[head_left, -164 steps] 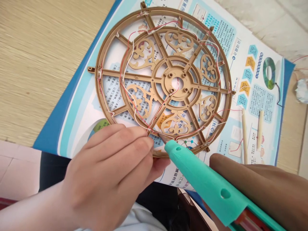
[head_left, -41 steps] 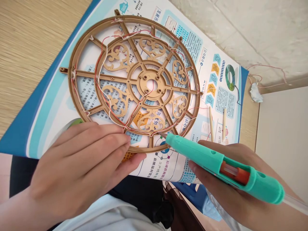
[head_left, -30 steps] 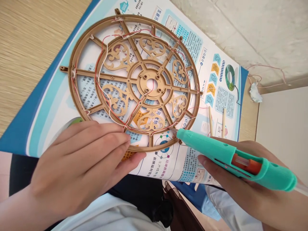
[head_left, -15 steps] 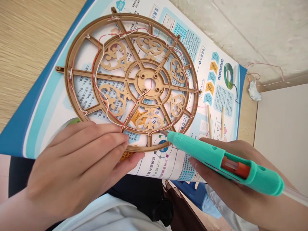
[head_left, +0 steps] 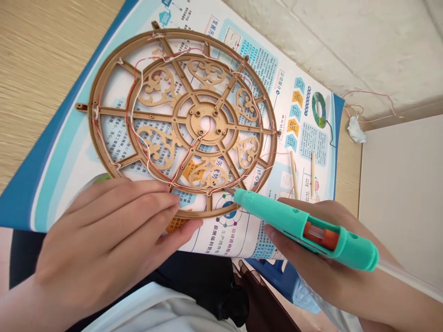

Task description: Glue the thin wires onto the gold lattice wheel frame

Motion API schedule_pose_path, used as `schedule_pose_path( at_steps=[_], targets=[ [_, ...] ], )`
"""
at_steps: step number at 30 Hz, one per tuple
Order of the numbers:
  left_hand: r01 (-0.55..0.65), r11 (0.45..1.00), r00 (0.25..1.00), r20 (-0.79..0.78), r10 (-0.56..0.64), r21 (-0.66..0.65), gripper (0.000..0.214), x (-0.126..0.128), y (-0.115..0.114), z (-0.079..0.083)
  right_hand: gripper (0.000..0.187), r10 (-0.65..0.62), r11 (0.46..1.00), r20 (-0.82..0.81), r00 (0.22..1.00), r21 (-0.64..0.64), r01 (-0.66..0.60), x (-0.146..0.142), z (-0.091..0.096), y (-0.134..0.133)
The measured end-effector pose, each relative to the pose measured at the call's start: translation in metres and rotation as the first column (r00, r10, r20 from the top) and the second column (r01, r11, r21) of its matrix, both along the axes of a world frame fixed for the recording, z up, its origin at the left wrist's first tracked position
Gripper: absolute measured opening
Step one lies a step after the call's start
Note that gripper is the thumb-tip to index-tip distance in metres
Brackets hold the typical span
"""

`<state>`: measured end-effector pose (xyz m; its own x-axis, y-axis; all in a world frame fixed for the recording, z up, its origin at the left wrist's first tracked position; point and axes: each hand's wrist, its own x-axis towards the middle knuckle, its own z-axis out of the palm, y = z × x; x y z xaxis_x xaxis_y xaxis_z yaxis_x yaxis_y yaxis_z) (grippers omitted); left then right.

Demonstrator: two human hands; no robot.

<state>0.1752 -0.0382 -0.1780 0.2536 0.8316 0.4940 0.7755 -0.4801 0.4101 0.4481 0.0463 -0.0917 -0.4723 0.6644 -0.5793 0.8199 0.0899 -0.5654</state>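
Observation:
A gold-coloured wheel-shaped frame (head_left: pixel 194 125) with spokes and scroll ornaments lies on a printed sheet. Thin red and white wires (head_left: pixel 129 102) run round its inner ring and along a spoke to the hub. My left hand (head_left: pixel 110 230) grips the near left rim, fingers together on top and thumb at the outer edge. In my right hand (head_left: pixel 311 272) is a teal hot glue gun (head_left: pixel 270 211), a translucent glue stick (head_left: pixel 404 272) sticking out behind. Its nozzle (head_left: pixel 230 190) points at the wires on the near part of the inner ring; whether it touches cannot be seen.
The printed sheet (head_left: pixel 238 240) covers much of the wooden table (head_left: pixel 44 60). Two thin sticks (head_left: pixel 313 175) lie right of the frame. A crumpled whitish lump (head_left: pixel 356 130) with loose wires sits by the wall (head_left: pixel 346 46). Something blue (head_left: pixel 277 279) is below the table edge.
The whole view has shifted slightly, so everything on the table sits a little further left. Both hands keep their holds, and the nozzle stays at nearly the same place on the ring.

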Motion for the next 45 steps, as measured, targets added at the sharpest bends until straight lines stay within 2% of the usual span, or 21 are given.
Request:
schedule_pose_path(
  at_steps=[4, 9, 14, 16, 21, 23, 26, 29, 32, 35, 37, 43, 45],
  targets=[
    [-0.031, 0.999, 1.0, 0.005, 0.031, -0.015, 0.01, 0.001, 0.001, 0.0, 0.029, -0.009, 1.0, -0.004, 1.0, 0.003, 0.009, 0.003, 0.001, 0.003],
    [0.029, 0.999, 0.999, -0.021, -0.028, 0.035, 0.014, 0.0, 0.006, 0.003, 0.029, -0.099, 0.994, 0.035, 0.994, 0.037, 0.098, 0.006, 0.003, 0.001],
    [0.047, 0.997, 0.999, -0.021, -0.046, 0.057, 0.02, 0.001, 0.009, 0.008, 0.03, -0.04, 0.999, -0.018, 0.999, -0.016, 0.04, 0.011, 0.001, 0.004],
    [0.047, 0.998, 0.999, -0.009, -0.047, 0.052, 0.018, 0.001, 0.006, 0.006, 0.029, -0.052, 0.998, -0.012, 0.999, -0.035, 0.052, 0.011, 0.001, 0.004],
    [-0.084, 0.996, 0.995, 0.041, 0.085, -0.027, 0.007, 0.001, -0.005, -0.002, 0.031, -0.078, 0.995, -0.019, 0.997, -0.062, 0.076, 0.006, 0.0, 0.003],
    [-0.075, 0.995, 0.996, 0.035, 0.077, -0.073, 0.004, 0.003, -0.007, -0.002, 0.031, -0.072, 0.996, -0.02, 0.997, -0.055, 0.071, 0.006, 0.0, 0.004],
    [-0.057, 0.992, 0.998, 0.015, 0.059, -0.11, 0.01, 0.005, -0.006, 0.002, 0.028, -0.073, 0.994, -0.01, 0.997, -0.084, 0.071, 0.007, 0.002, 0.005],
    [-0.046, 0.994, 0.999, -0.017, 0.044, -0.094, 0.01, 0.004, -0.003, 0.006, 0.03, -0.084, 0.992, 0.034, 0.996, -0.092, 0.086, 0.008, 0.005, 0.007],
    [0.056, 0.998, 0.996, -0.069, -0.058, -0.034, 0.007, -0.001, -0.001, 0.009, 0.03, -0.09, 0.992, 0.053, 0.995, -0.084, 0.094, 0.009, 0.006, 0.009],
    [0.103, 0.994, 0.989, -0.099, -0.107, -0.047, 0.01, -0.007, -0.001, 0.011, 0.029, -0.091, 0.99, 0.054, 0.994, -0.101, 0.096, 0.009, 0.006, 0.008],
    [0.129, 0.989, 0.985, -0.109, -0.136, -0.07, 0.009, -0.009, -0.001, 0.012, 0.029, -0.085, 0.992, 0.05, 0.995, -0.09, 0.089, 0.01, 0.004, 0.006],
    [0.081, 0.996, 0.992, -0.096, -0.085, -0.047, 0.007, -0.004, 0.001, 0.011, 0.026, -0.004, 0.998, -0.039, 0.999, 0.06, 0.007, 0.012, -0.005, 0.003],
    [0.048, 0.999, 0.996, -0.069, -0.05, -0.025, 0.006, -0.001, 0.002, 0.01, 0.027, -0.01, 0.999, -0.043, 0.999, 0.045, 0.012, 0.012, -0.004, 0.004]
  ],
)
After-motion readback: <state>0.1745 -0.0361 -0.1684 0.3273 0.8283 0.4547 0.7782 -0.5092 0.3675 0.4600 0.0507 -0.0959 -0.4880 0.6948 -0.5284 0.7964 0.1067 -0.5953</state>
